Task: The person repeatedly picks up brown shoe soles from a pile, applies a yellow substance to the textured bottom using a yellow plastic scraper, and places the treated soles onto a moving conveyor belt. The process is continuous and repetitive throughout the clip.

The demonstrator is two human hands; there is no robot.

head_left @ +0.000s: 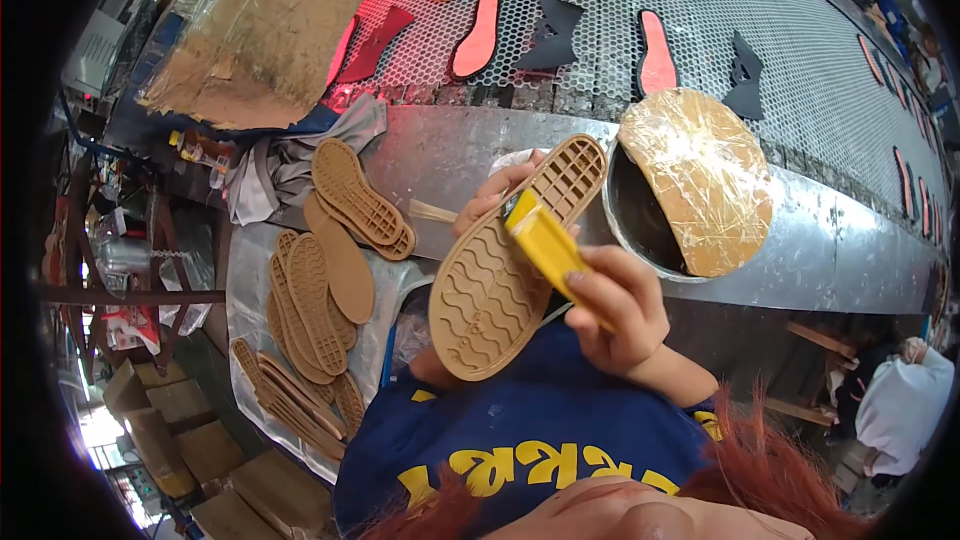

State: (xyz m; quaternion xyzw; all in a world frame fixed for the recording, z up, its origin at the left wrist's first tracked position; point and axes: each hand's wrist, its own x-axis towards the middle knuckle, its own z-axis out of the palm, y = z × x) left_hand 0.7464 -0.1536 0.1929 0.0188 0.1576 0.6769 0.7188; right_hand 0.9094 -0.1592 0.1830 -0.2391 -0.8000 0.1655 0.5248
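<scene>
Held up in front of my chest is a tan shoe sole (pixel 485 295), tilted, with its wavy and gridded tread facing me. My left hand (pixel 497 190) grips it from behind near its upper left edge; most of those fingers are hidden. In my right hand (pixel 622 310) is a flat yellow tool (pixel 545 248) with a dark end, closed between thumb and fingers. That end lies over the middle of the sole; whether it touches, and the tool's exact kind, I cannot tell.
Several more tan soles (pixel 343 190) lie piled on the plastic-covered table at left, beside a grey cloth (pixel 305 165). A round pot (pixel 630 205), partly covered by a taped cardboard lid (pixel 700 180), stands at right. Beyond runs a mesh conveyor (pixel 610 0) carrying pink insoles (pixel 657 55) and dark pieces (pixel 555 35).
</scene>
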